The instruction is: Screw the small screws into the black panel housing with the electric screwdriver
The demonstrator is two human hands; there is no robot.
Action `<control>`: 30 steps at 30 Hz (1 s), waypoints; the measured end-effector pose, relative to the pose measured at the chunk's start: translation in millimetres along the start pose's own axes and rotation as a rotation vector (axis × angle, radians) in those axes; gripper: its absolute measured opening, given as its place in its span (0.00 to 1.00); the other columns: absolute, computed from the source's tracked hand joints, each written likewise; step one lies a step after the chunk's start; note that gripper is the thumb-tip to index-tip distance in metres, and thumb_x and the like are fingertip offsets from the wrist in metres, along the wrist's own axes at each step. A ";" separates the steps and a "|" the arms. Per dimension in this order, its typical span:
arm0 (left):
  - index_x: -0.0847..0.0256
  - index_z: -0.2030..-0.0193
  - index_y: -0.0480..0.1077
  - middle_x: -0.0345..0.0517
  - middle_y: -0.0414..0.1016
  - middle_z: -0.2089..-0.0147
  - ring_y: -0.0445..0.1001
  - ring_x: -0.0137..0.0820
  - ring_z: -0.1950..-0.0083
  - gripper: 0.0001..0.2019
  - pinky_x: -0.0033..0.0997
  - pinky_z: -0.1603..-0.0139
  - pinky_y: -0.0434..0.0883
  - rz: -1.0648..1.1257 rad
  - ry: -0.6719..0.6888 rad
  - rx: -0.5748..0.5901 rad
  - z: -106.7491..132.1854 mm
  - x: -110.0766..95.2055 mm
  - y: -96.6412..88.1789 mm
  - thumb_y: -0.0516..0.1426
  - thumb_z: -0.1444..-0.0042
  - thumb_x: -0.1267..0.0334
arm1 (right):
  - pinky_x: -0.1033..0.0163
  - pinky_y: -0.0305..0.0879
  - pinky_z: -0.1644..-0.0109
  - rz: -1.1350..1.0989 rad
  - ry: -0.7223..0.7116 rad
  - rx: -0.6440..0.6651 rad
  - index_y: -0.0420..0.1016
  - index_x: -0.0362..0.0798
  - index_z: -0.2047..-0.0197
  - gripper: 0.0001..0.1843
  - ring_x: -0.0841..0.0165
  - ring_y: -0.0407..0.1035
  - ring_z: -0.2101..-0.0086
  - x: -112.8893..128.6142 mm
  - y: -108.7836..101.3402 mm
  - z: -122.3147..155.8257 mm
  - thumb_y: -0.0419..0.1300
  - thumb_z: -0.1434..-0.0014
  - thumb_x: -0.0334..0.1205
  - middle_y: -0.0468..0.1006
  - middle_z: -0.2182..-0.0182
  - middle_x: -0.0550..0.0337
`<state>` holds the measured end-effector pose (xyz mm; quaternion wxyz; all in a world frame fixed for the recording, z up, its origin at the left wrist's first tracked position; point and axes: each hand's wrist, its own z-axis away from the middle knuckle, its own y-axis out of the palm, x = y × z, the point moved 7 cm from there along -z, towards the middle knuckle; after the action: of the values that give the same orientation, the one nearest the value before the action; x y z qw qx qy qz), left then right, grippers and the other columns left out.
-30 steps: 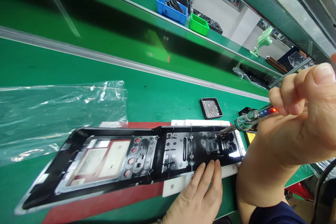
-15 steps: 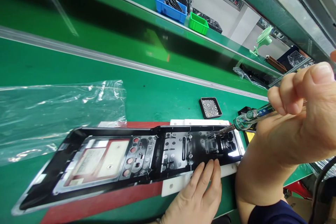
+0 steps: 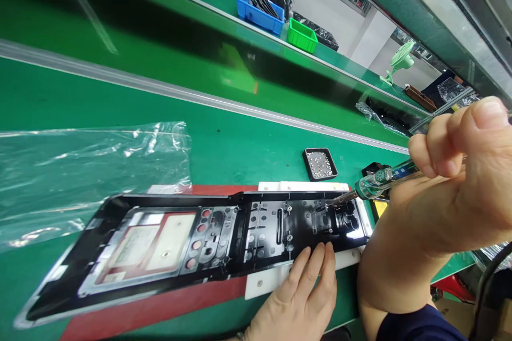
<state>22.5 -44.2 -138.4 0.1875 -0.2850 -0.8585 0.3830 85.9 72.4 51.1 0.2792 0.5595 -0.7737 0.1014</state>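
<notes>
Tool (image 3: 374, 184) is slanting into a black case (image 3: 237, 245), the right hand (image 3: 464, 186) grasping it; the left hand (image 3: 300, 298), fingers (image 3: 314, 268) released, is resting at the case's edge.

The clear-handled soldering iron (image 3: 374, 185), at the frame's right, glowed red on its handle a second ago; that glow is gone. The black plastic housing (image 3: 239, 242) now reaches slightly farther lower left.

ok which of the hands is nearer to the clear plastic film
Left. The left hand rests at the near edge of the black plastic housing, right of the clear plastic film; the right hand is farther right, gripping the soldering iron.
</notes>
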 end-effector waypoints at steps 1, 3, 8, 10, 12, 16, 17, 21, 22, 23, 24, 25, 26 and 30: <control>0.63 0.53 0.71 0.57 0.67 0.44 0.68 0.43 0.44 0.16 0.51 0.30 0.41 -0.001 0.000 -0.003 0.2 -0.1 0.0 0.52 0.47 0.60 | 0.69 0.38 0.84 -0.032 -0.004 0.009 0.61 0.45 0.56 0.18 0.81 0.45 0.83 0.3 0.3 -0.7 0.53 0.52 0.33 0.58 0.74 0.64; 0.63 0.53 0.71 0.57 0.67 0.44 0.68 0.43 0.44 0.17 0.51 0.30 0.41 0.001 0.003 -0.012 1.1 -0.9 -0.5 0.52 0.46 0.60 | 0.69 0.36 0.85 -0.076 -0.029 0.029 0.62 0.44 0.59 0.16 0.80 0.44 0.84 2.3 0.2 -2.7 0.54 0.54 0.32 0.52 0.80 0.67; 0.63 0.53 0.70 0.57 0.67 0.44 0.68 0.43 0.44 0.16 0.51 0.30 0.41 -0.005 0.005 -0.001 3.1 -2.0 -1.6 0.52 0.47 0.60 | 0.71 0.39 0.85 -0.050 -0.005 0.022 0.63 0.45 0.59 0.14 0.81 0.45 0.84 1.8 -1.7 -4.1 0.54 0.52 0.32 0.50 0.81 0.68; 0.64 0.53 0.70 0.57 0.67 0.44 0.68 0.43 0.44 0.16 0.51 0.30 0.41 -0.002 0.002 -0.003 2.4 -1.0 -1.8 0.52 0.47 0.60 | 0.71 0.38 0.84 -0.057 -0.002 0.007 0.62 0.45 0.60 0.13 0.81 0.45 0.84 1.1 -2.4 -3.4 0.53 0.52 0.31 0.49 0.81 0.68; 0.63 0.53 0.70 0.57 0.66 0.44 0.68 0.43 0.44 0.16 0.51 0.30 0.42 0.001 -0.001 -0.005 1.2 0.0 -1.4 0.52 0.47 0.60 | 0.71 0.37 0.84 -0.075 -0.022 0.014 0.62 0.44 0.61 0.14 0.80 0.45 0.84 1.9 -1.7 -2.6 0.54 0.53 0.31 0.48 0.82 0.69; 0.64 0.52 0.70 0.57 0.66 0.43 0.68 0.43 0.44 0.17 0.51 0.30 0.42 0.000 0.001 -0.007 -0.3 -0.3 -0.4 0.52 0.46 0.59 | 0.71 0.40 0.83 -0.062 0.014 0.023 0.63 0.45 0.60 0.14 0.80 0.47 0.84 1.7 -0.7 -0.4 0.53 0.53 0.30 0.50 0.81 0.68; 0.64 0.52 0.70 0.57 0.66 0.43 0.68 0.43 0.44 0.17 0.51 0.30 0.42 0.000 0.003 -0.003 -0.3 -0.8 0.1 0.52 0.46 0.59 | 0.71 0.40 0.82 -0.057 0.028 0.017 0.63 0.45 0.60 0.13 0.81 0.47 0.83 1.7 -1.1 0.0 0.53 0.52 0.30 0.50 0.81 0.68; 0.63 0.53 0.70 0.57 0.66 0.44 0.68 0.43 0.44 0.17 0.51 0.29 0.41 -0.011 0.004 -0.004 0.5 -1.8 0.6 0.52 0.46 0.59 | 0.71 0.39 0.83 -0.087 0.014 0.021 0.62 0.44 0.61 0.13 0.80 0.46 0.84 4.2 -0.8 -1.0 0.54 0.53 0.30 0.49 0.82 0.69; 0.63 0.53 0.70 0.57 0.66 0.44 0.68 0.43 0.44 0.17 0.51 0.29 0.41 -0.010 0.004 -0.009 0.8 -1.8 0.3 0.52 0.46 0.59 | 0.71 0.38 0.83 -0.089 0.019 0.032 0.61 0.44 0.61 0.13 0.80 0.46 0.84 3.4 -0.1 -1.7 0.54 0.53 0.31 0.49 0.82 0.69; 0.63 0.53 0.70 0.57 0.66 0.44 0.68 0.43 0.44 0.16 0.51 0.29 0.41 -0.011 0.002 -0.009 1.1 -1.5 0.2 0.52 0.46 0.59 | 0.71 0.38 0.84 -0.087 0.023 0.039 0.61 0.44 0.62 0.13 0.80 0.46 0.84 2.7 0.5 -2.3 0.54 0.53 0.31 0.50 0.83 0.70; 0.63 0.53 0.70 0.57 0.66 0.44 0.68 0.43 0.44 0.16 0.51 0.29 0.41 -0.009 0.003 -0.006 1.4 -1.4 0.4 0.52 0.46 0.60 | 0.71 0.37 0.84 -0.090 0.015 0.038 0.61 0.44 0.62 0.12 0.80 0.46 0.84 2.6 0.4 -2.8 0.54 0.53 0.31 0.50 0.83 0.70; 0.63 0.53 0.70 0.57 0.66 0.44 0.68 0.43 0.44 0.16 0.51 0.29 0.41 -0.008 0.000 0.001 1.6 -1.1 0.7 0.52 0.46 0.60 | 0.71 0.38 0.84 -0.088 0.015 0.035 0.61 0.45 0.62 0.12 0.81 0.46 0.84 2.1 0.4 -3.1 0.54 0.53 0.31 0.50 0.83 0.70; 0.64 0.53 0.70 0.57 0.66 0.44 0.68 0.43 0.44 0.17 0.51 0.29 0.41 -0.007 -0.001 0.003 1.9 -1.0 0.9 0.52 0.46 0.60 | 0.71 0.37 0.84 -0.095 0.000 0.026 0.61 0.44 0.62 0.11 0.81 0.46 0.84 2.7 0.0 -3.1 0.54 0.52 0.31 0.50 0.83 0.70; 0.64 0.53 0.70 0.58 0.67 0.44 0.68 0.43 0.44 0.17 0.51 0.30 0.42 -0.013 0.008 -0.012 1.5 -1.8 0.4 0.52 0.46 0.59 | 0.71 0.37 0.83 -0.114 0.009 0.016 0.62 0.42 0.60 0.13 0.82 0.47 0.84 2.0 -0.2 -1.8 0.54 0.52 0.31 0.52 0.82 0.70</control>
<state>23.2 -45.8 -139.8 0.1918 -0.2820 -0.8619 0.3752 86.3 71.6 53.7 0.2835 0.6046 -0.7385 0.0937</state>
